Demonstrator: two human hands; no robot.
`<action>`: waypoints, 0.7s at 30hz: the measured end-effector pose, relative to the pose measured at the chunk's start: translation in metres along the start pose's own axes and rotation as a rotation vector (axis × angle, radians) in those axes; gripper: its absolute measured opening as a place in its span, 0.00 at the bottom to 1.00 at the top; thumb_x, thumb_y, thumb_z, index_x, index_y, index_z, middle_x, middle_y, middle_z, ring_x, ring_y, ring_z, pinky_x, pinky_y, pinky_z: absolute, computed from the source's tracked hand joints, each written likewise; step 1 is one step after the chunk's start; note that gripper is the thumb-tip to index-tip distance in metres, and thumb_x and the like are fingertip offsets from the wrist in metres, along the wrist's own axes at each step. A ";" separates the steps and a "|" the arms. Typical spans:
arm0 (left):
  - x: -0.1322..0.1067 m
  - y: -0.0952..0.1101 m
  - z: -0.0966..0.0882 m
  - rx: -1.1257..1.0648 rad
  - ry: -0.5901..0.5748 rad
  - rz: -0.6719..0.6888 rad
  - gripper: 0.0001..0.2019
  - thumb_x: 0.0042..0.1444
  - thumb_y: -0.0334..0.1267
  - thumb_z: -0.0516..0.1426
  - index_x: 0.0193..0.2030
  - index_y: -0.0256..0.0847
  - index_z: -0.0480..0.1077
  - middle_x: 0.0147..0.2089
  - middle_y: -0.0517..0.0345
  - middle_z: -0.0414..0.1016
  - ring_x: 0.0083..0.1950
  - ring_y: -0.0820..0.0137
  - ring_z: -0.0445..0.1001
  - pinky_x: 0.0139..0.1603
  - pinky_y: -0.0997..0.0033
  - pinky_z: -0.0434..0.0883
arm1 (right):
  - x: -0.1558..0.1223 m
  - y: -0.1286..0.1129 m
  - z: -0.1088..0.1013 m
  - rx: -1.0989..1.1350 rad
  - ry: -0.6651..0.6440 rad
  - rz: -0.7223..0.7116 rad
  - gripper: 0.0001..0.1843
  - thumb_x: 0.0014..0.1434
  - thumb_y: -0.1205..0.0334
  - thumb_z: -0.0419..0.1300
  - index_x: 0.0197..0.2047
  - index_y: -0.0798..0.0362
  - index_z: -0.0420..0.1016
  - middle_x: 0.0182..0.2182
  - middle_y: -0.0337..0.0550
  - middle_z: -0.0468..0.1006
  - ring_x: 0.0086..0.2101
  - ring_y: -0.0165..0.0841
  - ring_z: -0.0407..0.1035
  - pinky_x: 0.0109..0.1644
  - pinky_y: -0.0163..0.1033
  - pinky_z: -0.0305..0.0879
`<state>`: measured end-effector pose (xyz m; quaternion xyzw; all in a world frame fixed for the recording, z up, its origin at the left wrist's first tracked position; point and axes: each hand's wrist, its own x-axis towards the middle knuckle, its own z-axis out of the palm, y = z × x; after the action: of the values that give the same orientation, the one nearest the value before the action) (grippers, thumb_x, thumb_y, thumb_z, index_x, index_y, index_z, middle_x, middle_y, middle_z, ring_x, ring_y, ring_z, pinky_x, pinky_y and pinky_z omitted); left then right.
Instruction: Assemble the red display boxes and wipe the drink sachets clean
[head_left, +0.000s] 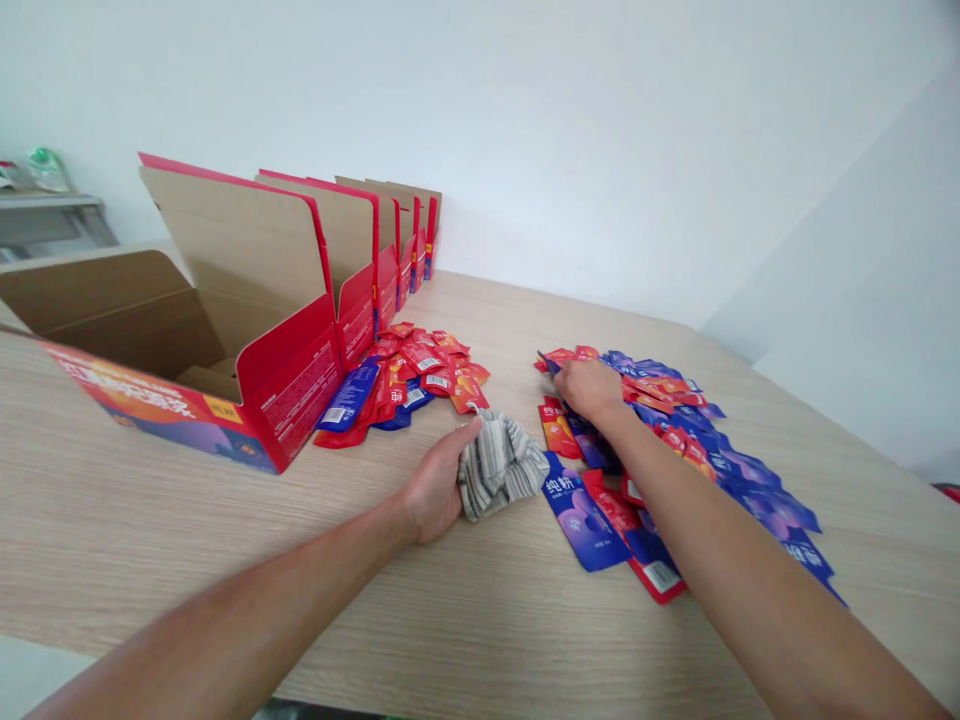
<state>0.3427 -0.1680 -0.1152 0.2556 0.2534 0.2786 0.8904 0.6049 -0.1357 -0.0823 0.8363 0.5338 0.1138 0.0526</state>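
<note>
Left hand: down around 6–7 o'clock from centre, this bare left hand (439,487) has its fingers wrapped on a crumpled grey, white and dark striped cloth (501,468), thumb over the near edge.
Cloth: sits at about 6 o'clock, between the two sachet piles, pretty much touching a blue-purple sachet with white lettering (587,515) on its right.
Right hand: bare right hand (592,390) just past 3 o'clock, fingers curled down at the far-left edge of the big pile. Fingertips are tucked out of sight, so can't tell if they've actually got hold of one.
Big pile: loose spread of flat red-orange and blue-purple sachets (757,490), around 4 o'clock, overlapping every which way, right forearm crossing above.
Small pile: mostly red flat sachets with a few blue ones (420,355), close in at 9 o'clock, right beside the boxes.
Boxes: open red printed cardboard box, brown inside (296,390), at 9 o'clock, lid up; a row of similar boxes (356,325) runs back toward 11.
Desk: pale wood-grain desk (495,620) under everything, plain white wall (570,130) at 12.
</note>
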 end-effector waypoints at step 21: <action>-0.003 0.007 0.003 -0.114 -0.085 0.092 0.26 0.71 0.49 0.45 0.58 0.33 0.76 0.49 0.42 0.84 0.50 0.56 0.83 0.58 0.52 0.76 | -0.114 -0.070 0.002 0.956 0.157 -0.240 0.09 0.64 0.60 0.57 0.45 0.53 0.73 0.34 0.47 0.80 0.34 0.38 0.75 0.39 0.42 0.72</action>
<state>0.3398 -0.1652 -0.1079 0.2275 0.1874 0.3222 0.8996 0.4979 -0.2096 -0.1141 0.6885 0.6209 -0.0877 -0.3645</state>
